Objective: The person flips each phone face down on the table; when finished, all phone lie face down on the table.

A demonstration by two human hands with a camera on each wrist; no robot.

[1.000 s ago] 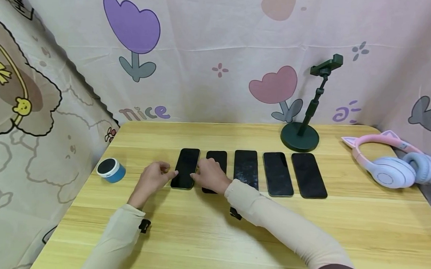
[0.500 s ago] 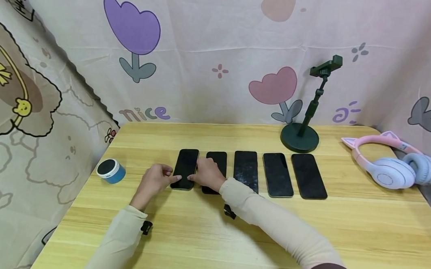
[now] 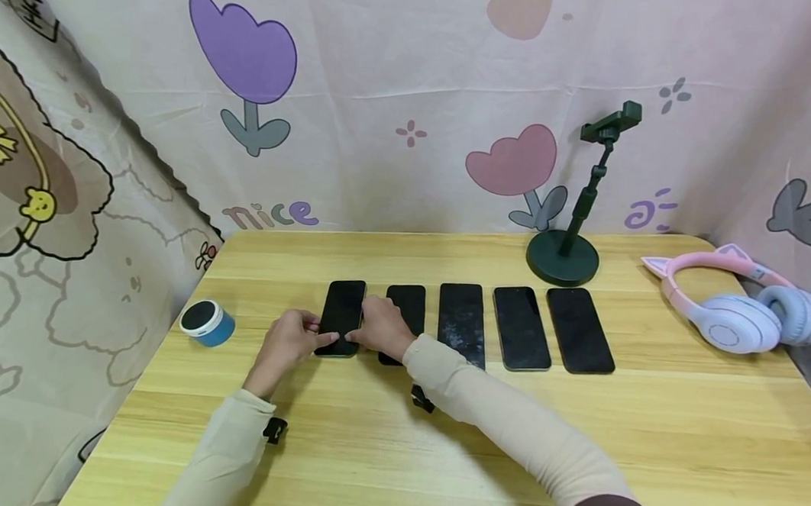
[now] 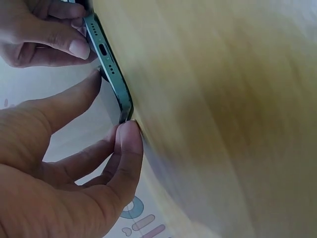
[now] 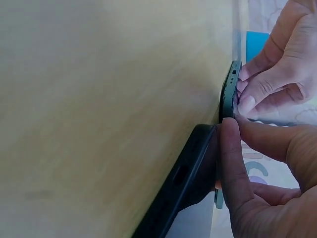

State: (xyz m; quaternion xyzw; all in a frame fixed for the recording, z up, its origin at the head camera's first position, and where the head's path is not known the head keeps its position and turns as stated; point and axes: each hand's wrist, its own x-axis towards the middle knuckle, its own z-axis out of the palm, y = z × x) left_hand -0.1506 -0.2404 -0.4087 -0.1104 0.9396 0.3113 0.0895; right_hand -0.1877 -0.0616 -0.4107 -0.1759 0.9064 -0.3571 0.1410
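Note:
At the left end of a row of black-screened smartphones lies a green-edged smartphone (image 3: pixel 339 299), flat on the table. My left hand (image 3: pixel 287 345) grips its left side, thumb over the screen and fingers at the long edge. On the opposite side my right hand (image 3: pixel 384 330) holds it the same way. The left wrist view shows the phone's bottom edge (image 4: pixel 111 69) with its charging port, between the fingers of both hands. Partly hidden under my right hand is the second smartphone (image 3: pixel 411 308); in the right wrist view its dark case (image 5: pixel 168 188) stands close beside my fingers.
To the right lie a third smartphone (image 3: pixel 462 317), another smartphone (image 3: pixel 521 328) and the rightmost smartphone (image 3: pixel 580 331). A blue jar (image 3: pixel 207 324) with a dark lid stands at the left edge. Behind are a green phone stand (image 3: pixel 563 259) and pink cat-ear headphones (image 3: pixel 732 324).
Both hands have shifted slightly left together with the leftmost smartphone, widening the gap between it and the second one. The other phones stay in place.

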